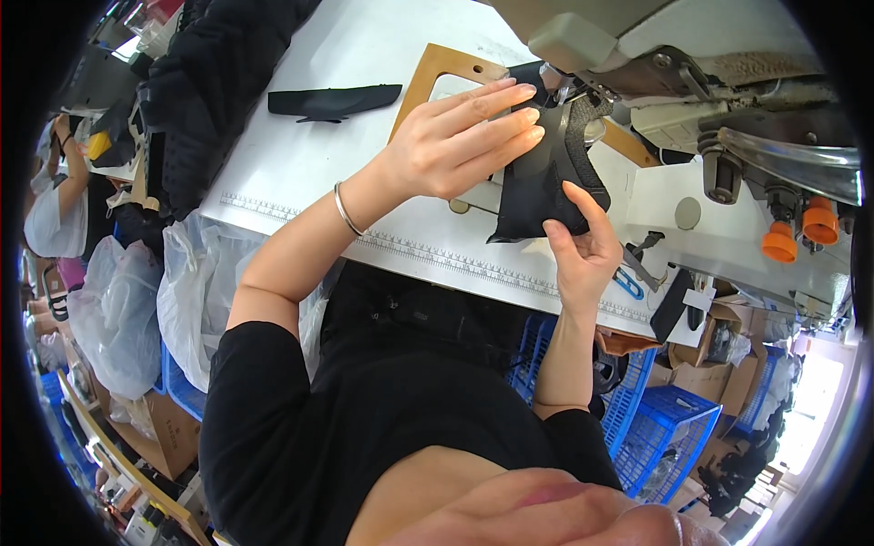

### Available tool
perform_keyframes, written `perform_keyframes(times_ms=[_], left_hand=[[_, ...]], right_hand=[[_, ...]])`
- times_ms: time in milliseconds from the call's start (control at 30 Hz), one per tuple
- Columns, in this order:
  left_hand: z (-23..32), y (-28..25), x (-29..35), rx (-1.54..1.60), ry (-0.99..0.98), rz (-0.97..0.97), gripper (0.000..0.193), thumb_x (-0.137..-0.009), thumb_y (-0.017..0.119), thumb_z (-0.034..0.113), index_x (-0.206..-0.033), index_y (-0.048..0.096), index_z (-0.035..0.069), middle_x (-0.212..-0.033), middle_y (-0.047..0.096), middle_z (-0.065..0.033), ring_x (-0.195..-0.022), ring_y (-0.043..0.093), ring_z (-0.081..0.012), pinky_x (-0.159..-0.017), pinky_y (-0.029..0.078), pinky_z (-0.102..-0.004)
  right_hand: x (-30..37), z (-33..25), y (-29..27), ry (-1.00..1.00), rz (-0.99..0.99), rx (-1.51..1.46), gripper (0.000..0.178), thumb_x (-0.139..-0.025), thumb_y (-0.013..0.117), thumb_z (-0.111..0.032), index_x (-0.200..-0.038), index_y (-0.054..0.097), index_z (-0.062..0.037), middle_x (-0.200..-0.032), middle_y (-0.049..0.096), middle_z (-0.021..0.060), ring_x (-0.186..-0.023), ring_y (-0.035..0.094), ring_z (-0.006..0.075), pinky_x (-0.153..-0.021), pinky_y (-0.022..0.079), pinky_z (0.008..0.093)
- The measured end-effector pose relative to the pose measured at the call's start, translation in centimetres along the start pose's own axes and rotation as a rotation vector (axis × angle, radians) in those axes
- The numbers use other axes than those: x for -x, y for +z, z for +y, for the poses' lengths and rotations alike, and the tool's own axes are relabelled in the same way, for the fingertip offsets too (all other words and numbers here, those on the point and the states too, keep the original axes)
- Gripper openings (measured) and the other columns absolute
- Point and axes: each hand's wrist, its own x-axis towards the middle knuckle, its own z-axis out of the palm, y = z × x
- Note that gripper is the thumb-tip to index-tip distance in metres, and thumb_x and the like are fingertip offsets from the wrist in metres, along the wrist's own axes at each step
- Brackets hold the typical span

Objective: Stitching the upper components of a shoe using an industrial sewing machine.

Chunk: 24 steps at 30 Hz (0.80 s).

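Note:
A black piece of material, part smooth and part mesh, lies under the head of a sewing machine. The needle area is partly hidden by machine parts and the material. Stretched out flat, the fingers of my left hand reach across the left side of the piece, their tips on or just over it. My right hand grips its near right edge, thumb and forefinger at the dark fold. Beneath my left hand and the piece is a tan wooden frame, partly covered.
Another black piece lies farther left on the white table. A ruler strip runs along the front edge. Blue-handled snips rest at right, below orange knobs. Plastic bags and blue crates stand around.

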Motion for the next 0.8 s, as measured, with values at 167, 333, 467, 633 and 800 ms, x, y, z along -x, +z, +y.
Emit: perform_keyframes(times_ms=[167,333,467,633,800], left_hand=[[-0.6,0.0,-0.3,0.014,0.006,0.005,0.023,-0.08,0.073,0.004,-0.102,0.078,-0.001,-0.108,0.073,-0.0125,-0.109,0.072,-0.0346,-0.092,0.065,-0.044],[-0.5,0.0,-1.2,0.111,-0.086,0.02,0.026,-0.075,0.078,0.001,-0.102,0.079,-0.001,-0.104,0.073,-0.0133,-0.096,0.074,-0.0316,-0.083,0.065,-0.04],[0.3,-0.5,-2.2,0.228,-0.37,-0.004,0.037,-0.063,0.079,-0.003,-0.1,0.079,0.0,-0.098,0.073,-0.0114,-0.095,0.073,-0.0293,-0.083,0.064,-0.0382],[0.1,-0.1,-0.5,0.136,-0.111,0.03,0.033,-0.067,0.078,0.0,-0.099,0.078,-0.001,-0.102,0.073,-0.0095,-0.102,0.073,-0.0297,-0.087,0.065,-0.0404],[0.0,-0.1,-0.5,0.09,-0.047,0.009,0.03,-0.069,0.077,0.003,-0.099,0.078,0.0,-0.103,0.072,-0.0093,-0.102,0.073,-0.0294,-0.086,0.066,-0.0401]], right_hand=[[-0.1,-0.4,0.3,0.002,0.004,0.027,0.047,-0.085,0.078,0.004,-0.131,0.066,0.0042,-0.128,0.07,0.0123,-0.118,0.065,0.0182,-0.103,0.05,0.0307],[-0.2,-0.5,0.6,0.033,-0.037,0.046,0.044,-0.085,0.079,0.004,-0.128,0.069,0.0023,-0.124,0.073,0.0111,-0.115,0.066,0.0164,-0.1,0.051,0.0299],[-0.3,-0.7,0.2,0.002,-0.046,0.055,0.042,-0.085,0.079,0.004,-0.126,0.071,0.0012,-0.12,0.074,0.0104,-0.111,0.068,0.0157,-0.099,0.051,0.0296],[-0.3,-0.6,0.1,-0.008,-0.067,0.039,0.041,-0.085,0.079,0.004,-0.125,0.072,0.0013,-0.119,0.075,0.0105,-0.107,0.069,0.0151,-0.095,0.052,0.0283],[-0.1,-0.4,-0.2,-0.025,-0.059,0.031,0.041,-0.085,0.078,0.005,-0.126,0.071,0.001,-0.118,0.074,0.0105,-0.106,0.069,0.0145,-0.091,0.054,0.0268]])
